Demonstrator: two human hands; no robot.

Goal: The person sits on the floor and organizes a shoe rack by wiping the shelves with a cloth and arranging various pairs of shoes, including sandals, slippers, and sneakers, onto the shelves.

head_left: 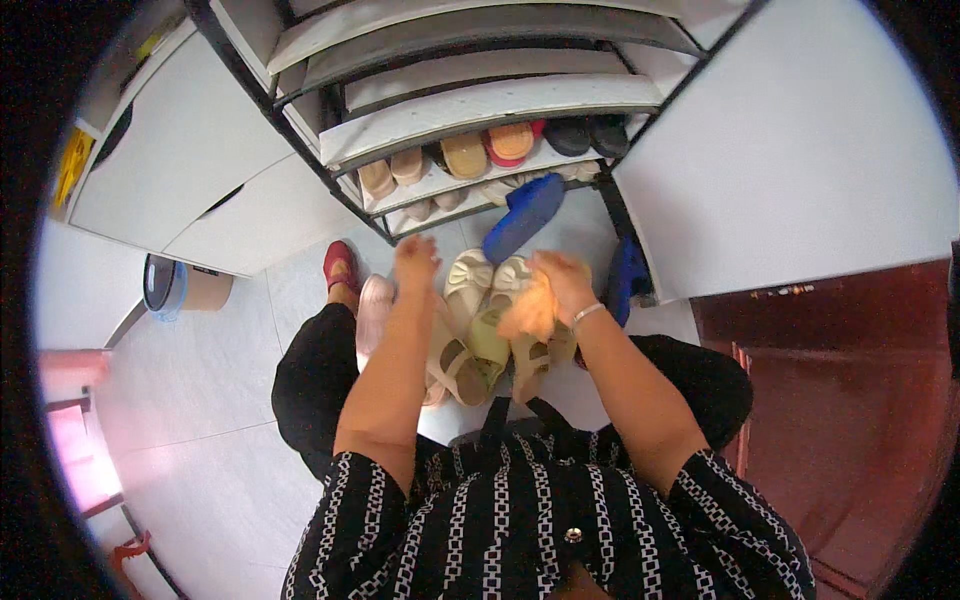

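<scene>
My right hand [566, 284] is closed around an orange cloth [531, 311], which hangs over the shoes on the floor. My left hand [417, 262] is raised above the left side of these shoes; motion blurs its fingers. Below and between my hands lie a pair of cream shoes with bows [467, 281], a pale green shoe or cloth [488, 343], beige shoes with straps [459, 372] and a pale pink shoe [375, 312]. A blue slipper [527, 217] lies tilted between the cream shoes and the rack.
Ahead stands a shoe rack [490, 125] with slippers and shoes on its lower shelves. Another blue slipper [626, 275] is by its right leg. White drawers [190, 140], a bin [197, 286], a white panel [800, 150] and a dark red door [850, 430] surround me. A red shoe [341, 264] is on my left foot.
</scene>
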